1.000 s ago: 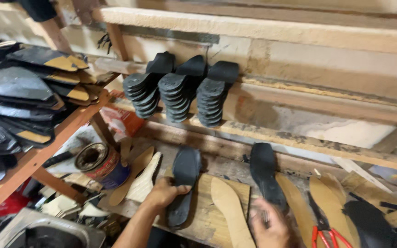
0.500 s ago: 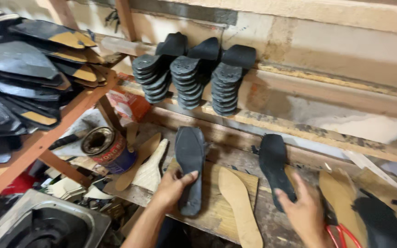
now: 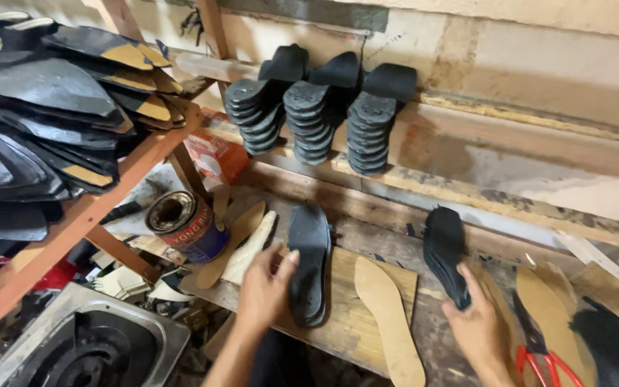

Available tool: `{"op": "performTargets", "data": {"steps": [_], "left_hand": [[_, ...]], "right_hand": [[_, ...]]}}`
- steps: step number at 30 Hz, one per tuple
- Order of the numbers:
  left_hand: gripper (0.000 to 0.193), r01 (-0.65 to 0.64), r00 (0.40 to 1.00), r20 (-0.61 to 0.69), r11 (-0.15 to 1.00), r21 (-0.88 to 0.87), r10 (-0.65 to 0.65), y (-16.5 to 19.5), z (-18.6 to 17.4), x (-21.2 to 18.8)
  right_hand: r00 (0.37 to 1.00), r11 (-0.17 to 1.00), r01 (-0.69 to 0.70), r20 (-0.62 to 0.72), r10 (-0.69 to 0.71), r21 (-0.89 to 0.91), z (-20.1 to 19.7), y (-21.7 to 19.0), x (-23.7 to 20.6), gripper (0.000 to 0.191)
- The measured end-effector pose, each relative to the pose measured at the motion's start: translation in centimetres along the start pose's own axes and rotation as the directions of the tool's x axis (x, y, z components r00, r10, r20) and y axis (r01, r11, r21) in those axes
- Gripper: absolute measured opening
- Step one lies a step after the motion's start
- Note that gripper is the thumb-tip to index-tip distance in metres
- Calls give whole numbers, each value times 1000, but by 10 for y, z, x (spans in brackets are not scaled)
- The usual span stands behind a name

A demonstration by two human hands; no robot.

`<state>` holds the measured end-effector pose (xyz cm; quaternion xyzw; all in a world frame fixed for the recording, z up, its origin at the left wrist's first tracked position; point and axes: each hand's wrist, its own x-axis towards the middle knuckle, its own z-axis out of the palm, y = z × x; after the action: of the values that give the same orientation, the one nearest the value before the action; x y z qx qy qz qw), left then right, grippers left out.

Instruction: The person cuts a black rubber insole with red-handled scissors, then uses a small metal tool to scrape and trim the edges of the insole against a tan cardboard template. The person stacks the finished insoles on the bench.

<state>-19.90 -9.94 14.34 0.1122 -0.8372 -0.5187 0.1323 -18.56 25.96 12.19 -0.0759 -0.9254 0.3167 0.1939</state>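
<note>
1. A dark sole [image 3: 308, 261] is touched by the left hand [image 3: 265, 283]; the fingers [image 3: 286, 264] are laid flat along its left edge, loosely spread, not closed around it.
2. This sole is seen lying flat on a wooden board [image 3: 345, 315], its long axis running away from the person, toe toward the wall. It lies just right of the left palm.
3. A second dark sole [image 3: 444, 251] is held by the right hand [image 3: 476, 322]; its near end is pinched in a narrow grip and the rest stands out toward the shelf, tilted slightly left.
4. Between the two hands a tan insole [image 3: 390, 319] is seen lying on the board, apart from both and roughly parallel to the left-hand sole.
5. Each sole is nearer to its own hand; the two are kept well apart.
6. A tin can [image 3: 186, 226] is placed left of the left hand, and red-handled scissors [image 3: 542, 355] right of the right hand.
7. Three stacks of soles [image 3: 317, 115] are ranged on the shelf above.
</note>
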Motion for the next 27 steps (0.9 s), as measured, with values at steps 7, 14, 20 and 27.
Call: {"op": "performTargets", "data": {"steps": [7, 14, 20, 27], "left_hand": [[62, 605, 773, 634, 303, -736, -4, 26, 64, -88], [54, 551, 834, 548, 45, -833, -71, 6, 48, -104], [52, 561, 807, 570, -99, -822, -152, -5, 24, -112], [43, 392, 897, 372, 42, -919, -239, 12, 7, -122]], "right_hand": [[943, 905, 319, -4, -331, 281, 18, -63, -86, 70], [749, 759, 485, 241, -617, 435, 64, 35, -111, 75], [653, 544, 414, 178, -736, 730, 78, 91, -129, 42], [587, 494, 762, -126, -800, 418, 52, -30, -137, 30]]}}
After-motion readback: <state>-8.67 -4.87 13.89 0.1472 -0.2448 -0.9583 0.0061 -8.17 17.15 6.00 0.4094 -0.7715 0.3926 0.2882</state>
